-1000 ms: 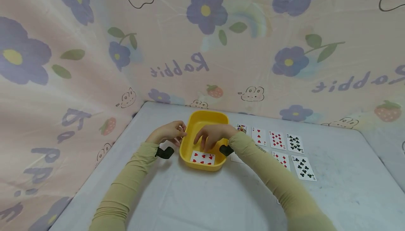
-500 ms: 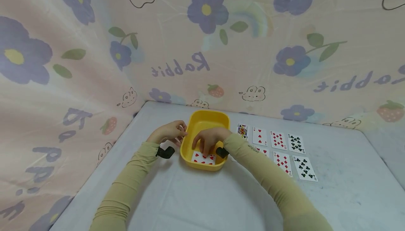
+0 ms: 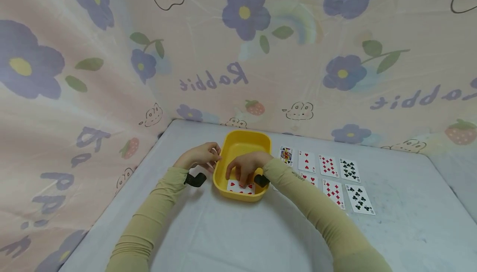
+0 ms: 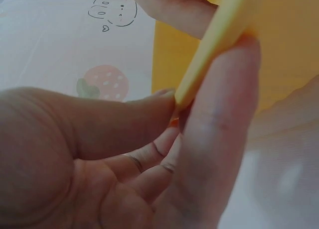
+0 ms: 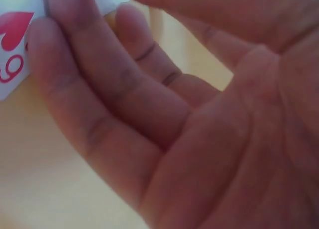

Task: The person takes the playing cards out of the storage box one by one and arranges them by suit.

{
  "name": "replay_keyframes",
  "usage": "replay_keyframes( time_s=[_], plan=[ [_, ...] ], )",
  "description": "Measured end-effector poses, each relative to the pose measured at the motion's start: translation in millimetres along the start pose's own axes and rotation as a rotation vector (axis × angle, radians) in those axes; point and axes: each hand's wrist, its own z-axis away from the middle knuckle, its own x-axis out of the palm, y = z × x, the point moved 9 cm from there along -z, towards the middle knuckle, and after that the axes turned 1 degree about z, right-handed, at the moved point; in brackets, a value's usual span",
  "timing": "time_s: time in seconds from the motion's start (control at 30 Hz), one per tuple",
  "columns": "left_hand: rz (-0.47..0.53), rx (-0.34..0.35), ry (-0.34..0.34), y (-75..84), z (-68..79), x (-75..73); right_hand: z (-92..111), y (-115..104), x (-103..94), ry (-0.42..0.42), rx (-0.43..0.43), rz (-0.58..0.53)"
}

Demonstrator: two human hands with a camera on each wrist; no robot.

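Note:
A yellow tub [image 3: 244, 139] stands on the white table. At its left rim, my left hand [image 3: 199, 156] pinches the edge; the left wrist view shows the thumb and a finger on either side of the rim [image 4: 199, 55]. My right hand [image 3: 247, 165] reaches inside the tub and touches a playing card, the six of hearts [image 3: 234, 188], lying face up near the front wall. Close up, its fingertips cover part of the card [image 5: 15, 35]. Whether the thumb bears on the card too is hard to make out.
Right of the tub lie several face-up cards in two rows, such as a face card [image 3: 286, 155], a three of hearts [image 3: 307, 161], a nine of diamonds [image 3: 333, 193] and an eight of clubs [image 3: 360, 199]. A patterned curtain [image 3: 238, 48] hangs behind the table.
My right hand has lowered from above the card until its fingers touch it. The card has hardly moved. My left hand stays at the tub's rim.

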Motion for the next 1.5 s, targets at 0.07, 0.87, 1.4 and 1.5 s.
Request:
replay_keyframes(
  time_s=[0.07, 0.87, 1.4, 1.5],
  plan=[
    [0.001, -0.004, 0.001, 1.2, -0.3, 0.2, 0.4, 0.4, 0.7, -0.01, -0.004, -0.007],
    [0.005, 0.004, 0.006, 2.9, -0.6, 2.5, 22.8, 4.2, -36.7, 0.212, -0.075, -0.05],
    [0.013, 0.011, -0.011, -0.6, 2.6, 2.1, 160.1, 31.0, -101.2, 0.741, -0.148, -0.187],
    [0.014, 0.013, -0.011, -0.6, 3.5, 1.2, 183.2, 59.5, -95.7, 0.792, -0.097, -0.265]
  ],
)
